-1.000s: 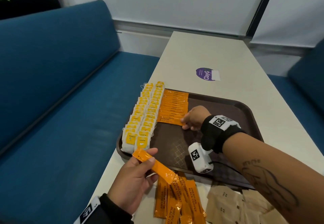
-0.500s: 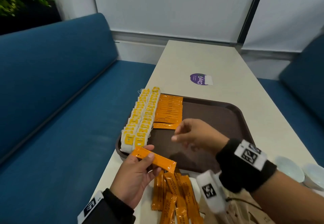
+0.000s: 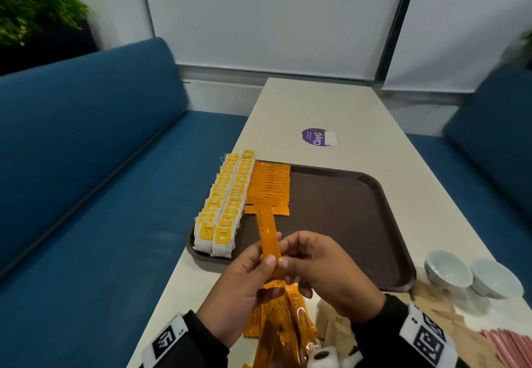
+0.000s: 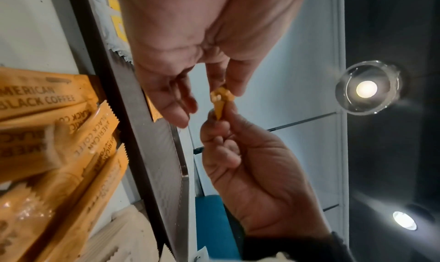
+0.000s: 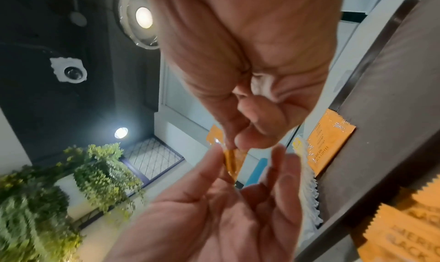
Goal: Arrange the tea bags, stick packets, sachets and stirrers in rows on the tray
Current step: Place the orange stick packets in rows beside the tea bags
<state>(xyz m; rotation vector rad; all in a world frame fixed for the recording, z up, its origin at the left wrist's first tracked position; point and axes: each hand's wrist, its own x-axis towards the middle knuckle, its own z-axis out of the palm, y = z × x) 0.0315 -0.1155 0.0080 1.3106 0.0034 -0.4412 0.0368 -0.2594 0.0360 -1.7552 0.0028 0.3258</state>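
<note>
Above the near edge of the brown tray (image 3: 345, 223), both hands meet on one orange stick packet (image 3: 267, 238), which stands on end and points toward 12 o'clock; the left hand (image 3: 241, 290) pinches its lower end between thumb and fingers (image 3: 270, 261), and the right hand (image 3: 325, 270) pinches it just beside them, so the fingers of both are closed on the packet (most likely it is passing from one hand to the other, though which way cannot be told). On the tray, two rows of tea bags (image 3: 224, 203) with yellow tags fill the 9 o'clock side, lapping over the rim there, and beside them a row of stick packets (image 3: 269, 186) runs from the far edge down to about the middle. My reading is that the tea bags are finished and the stick row is roughly half laid; the held packet belongs at the near end of that row. Left to do: a loose heap of stick packets (image 3: 276, 324) on the tabletop (image 3: 331, 103) at 6 o'clock, beige sachets (image 3: 336, 324) beside it, and pink items (image 3: 509, 347) at 4 o'clock, possibly sachets or stirrers, too blurred to tell. Two white bowls (image 3: 472, 275) sit at 3 o'clock, off the tray
</note>
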